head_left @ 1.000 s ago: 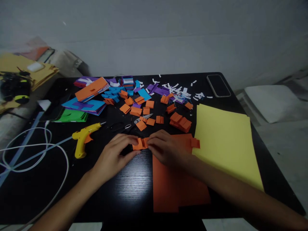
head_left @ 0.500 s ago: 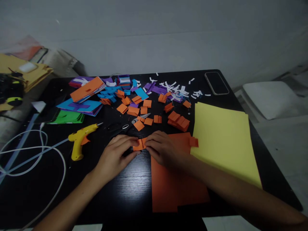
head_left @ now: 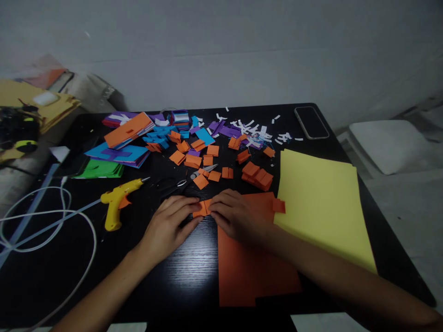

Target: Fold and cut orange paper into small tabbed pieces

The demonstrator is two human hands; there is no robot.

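Note:
A small folded piece of orange paper (head_left: 202, 209) lies between my two hands, with a crease near its middle. My left hand (head_left: 170, 220) pinches its left end between thumb and fingers. At its right end, the fingers of my right hand (head_left: 232, 213) close on the paper. Beneath my right hand and forearm lies a large orange sheet (head_left: 254, 272). Just beyond my hands are black-handled scissors (head_left: 180, 184) with small orange paper pieces (head_left: 200, 180) over and around the blades.
A yellow glue gun (head_left: 119, 203) and a looped white cable (head_left: 90, 258) lie left. Stacked coloured paper (head_left: 129, 130) is at the back left, white scraps (head_left: 252, 131) at the back. Yellow sheets (head_left: 321, 207) lie right, below a phone (head_left: 311, 122). A white stool (head_left: 384, 143) stands beyond the table.
Both hands keep their hold on the small orange paper and have barely moved. The whole view has shifted slightly.

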